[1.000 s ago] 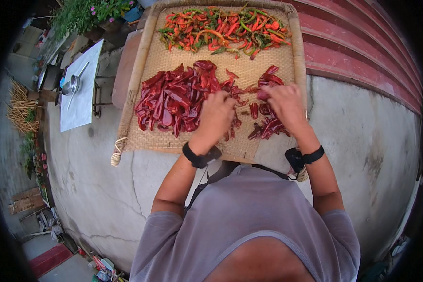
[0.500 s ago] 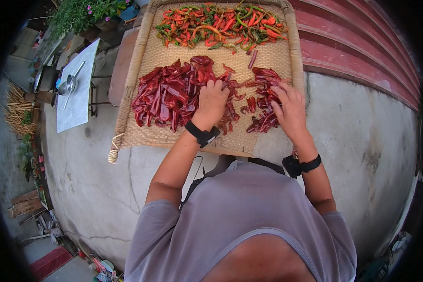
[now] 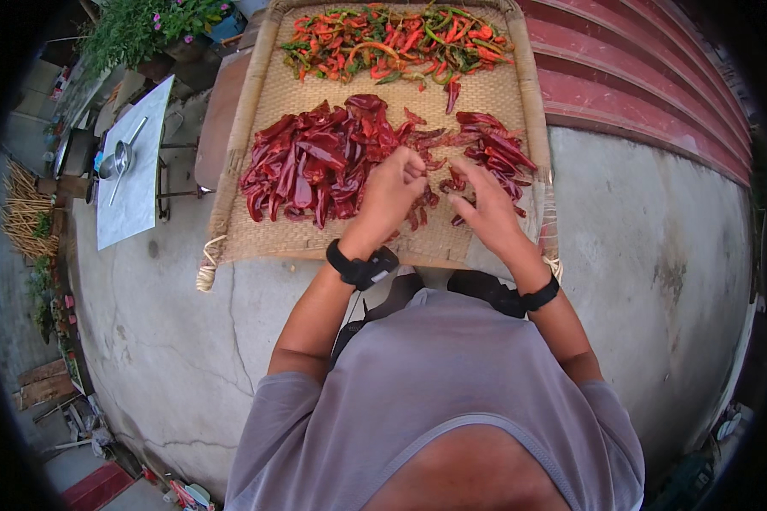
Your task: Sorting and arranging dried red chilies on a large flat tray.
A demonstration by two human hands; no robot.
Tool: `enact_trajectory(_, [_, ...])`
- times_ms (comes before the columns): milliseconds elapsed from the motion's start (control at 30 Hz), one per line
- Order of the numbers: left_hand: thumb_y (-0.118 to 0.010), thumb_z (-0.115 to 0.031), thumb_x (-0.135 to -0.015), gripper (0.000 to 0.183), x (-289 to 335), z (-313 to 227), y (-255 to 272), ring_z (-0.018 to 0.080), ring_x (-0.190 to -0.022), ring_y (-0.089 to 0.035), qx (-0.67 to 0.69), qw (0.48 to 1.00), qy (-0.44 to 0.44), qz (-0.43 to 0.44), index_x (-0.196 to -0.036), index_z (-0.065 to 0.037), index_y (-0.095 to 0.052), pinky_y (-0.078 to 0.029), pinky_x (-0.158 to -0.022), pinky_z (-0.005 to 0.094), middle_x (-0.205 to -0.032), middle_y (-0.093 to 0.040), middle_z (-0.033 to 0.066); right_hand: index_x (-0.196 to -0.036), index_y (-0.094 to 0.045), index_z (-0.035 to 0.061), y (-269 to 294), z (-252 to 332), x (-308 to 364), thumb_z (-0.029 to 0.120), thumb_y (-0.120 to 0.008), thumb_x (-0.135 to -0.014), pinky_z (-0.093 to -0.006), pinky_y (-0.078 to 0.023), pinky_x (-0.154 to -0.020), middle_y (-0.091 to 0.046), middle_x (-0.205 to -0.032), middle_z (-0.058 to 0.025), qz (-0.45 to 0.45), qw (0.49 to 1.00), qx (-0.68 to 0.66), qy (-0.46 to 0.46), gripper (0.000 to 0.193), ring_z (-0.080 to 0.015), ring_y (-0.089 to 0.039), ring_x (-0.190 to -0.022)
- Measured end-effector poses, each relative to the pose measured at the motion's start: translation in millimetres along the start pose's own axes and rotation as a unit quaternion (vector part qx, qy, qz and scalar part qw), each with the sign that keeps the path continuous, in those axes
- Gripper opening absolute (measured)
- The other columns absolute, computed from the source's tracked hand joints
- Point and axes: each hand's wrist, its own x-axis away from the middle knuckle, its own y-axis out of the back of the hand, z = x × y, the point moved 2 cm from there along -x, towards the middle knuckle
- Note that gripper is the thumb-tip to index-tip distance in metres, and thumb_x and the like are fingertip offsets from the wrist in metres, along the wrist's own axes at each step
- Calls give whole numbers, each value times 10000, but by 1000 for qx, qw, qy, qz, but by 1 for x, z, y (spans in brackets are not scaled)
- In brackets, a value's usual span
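Note:
A wide woven bamboo tray (image 3: pixel 349 89) lies before me. On its left side is a large heap of dark red, wrinkled dried chili peppers (image 3: pixel 302 175). At the right is a smaller pile of the same dried peppers (image 3: pixel 507 153). My left hand (image 3: pixel 392 192) hovers at the heap's right edge, its fingers curled in; what they hold, if anything, is hidden. Beside the smaller pile, my right hand (image 3: pixel 490 213) has its thumb and fingers apart, and loose pepper bits lie by its fingertips. Thin, shrivelled pieces are scattered between the two piles.
Across the tray's far end spreads a band of smaller red, orange and green chilies (image 3: pixel 400 43). To the left stands a white-topped table (image 3: pixel 132 200) with a metal ladle (image 3: pixel 123 156). Red steps (image 3: pixel 622 98) rise at the right, beyond concrete floor (image 3: pixel 631 213).
Both hands have drawn nearer to each other; the right one moved left and toward me off the smaller pile. A pepper now lies below the far chilies, and the view has shifted slightly.

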Motion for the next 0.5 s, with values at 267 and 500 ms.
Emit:
enact_trajectory(267, [-692, -13, -835, 248, 23, 13, -17, 223, -858, -636, 52, 998, 28, -7, -1065, -8, -601, -527, -774, 352, -939, -637, 113, -1197, -645, 80, 1, -4, 3, 117, -669, -872, -423, -445, -938, -676, -1060, -121, 1, 999, 21, -42, 328, -309, -594, -1072])
enact_trajectory(500, [-618, 7, -763, 341, 15, 29, -35, 321, -996, -544, -377, 913, -157, -13, -1091, -64, -685, -447, -833, 423, -1046, -591, 131, -1160, -667, 114, 41, -52, 13, 103, -680, -842, -427, -405, -933, -647, -1061, -91, -70, 966, 248, -20, 319, -307, -561, -1028])
